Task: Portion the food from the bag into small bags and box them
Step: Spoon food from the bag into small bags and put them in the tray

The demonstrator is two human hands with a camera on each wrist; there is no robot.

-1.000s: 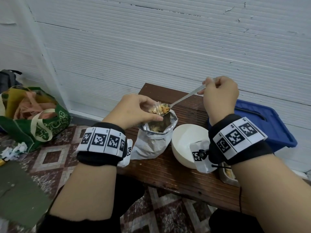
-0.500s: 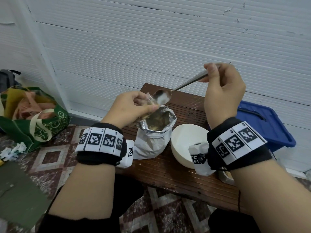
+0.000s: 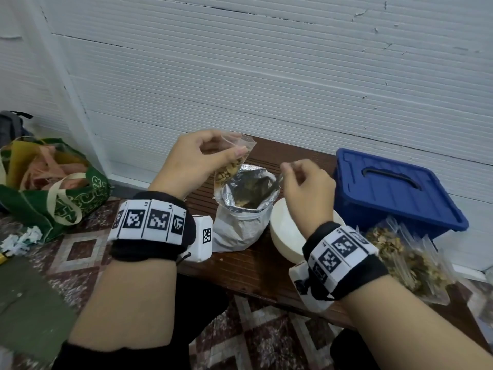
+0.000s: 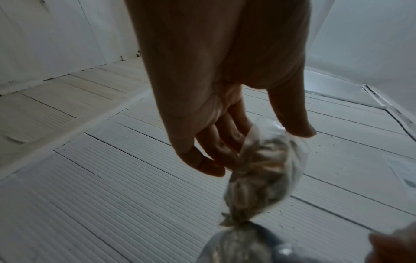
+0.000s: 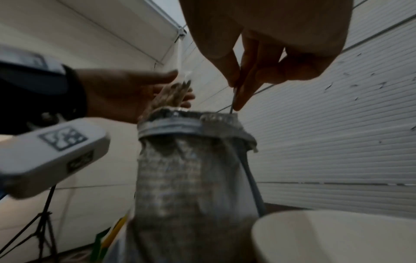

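A: What does each grip have?

B: The left hand [image 3: 198, 158] pinches the top of a small clear plastic bag part-filled with pale nuts [image 3: 231, 166], which hangs just above the rim of the open foil-lined silver bag [image 3: 241, 222]. The right hand [image 3: 306, 188] pinches the handle of a thin metal spoon [image 5: 234, 99], whose bowl end is down inside that silver bag.

A: Any room around them?

B: The silver bag stands on the dark brown wooden table [image 3: 256, 265], near its left edge. A white round bowl [image 3: 284, 233] sits just beside it on the right, under the right wrist. Beyond that lies a blue plastic box with a handled lid [image 3: 394, 193].

A: What is hard to see?

B: The spoon's bowl is hidden. Inside the silver bag the contents are dark and unclear. At the right edge, 1 heap of filled clear bags [image 3: 408, 260] is blurred.
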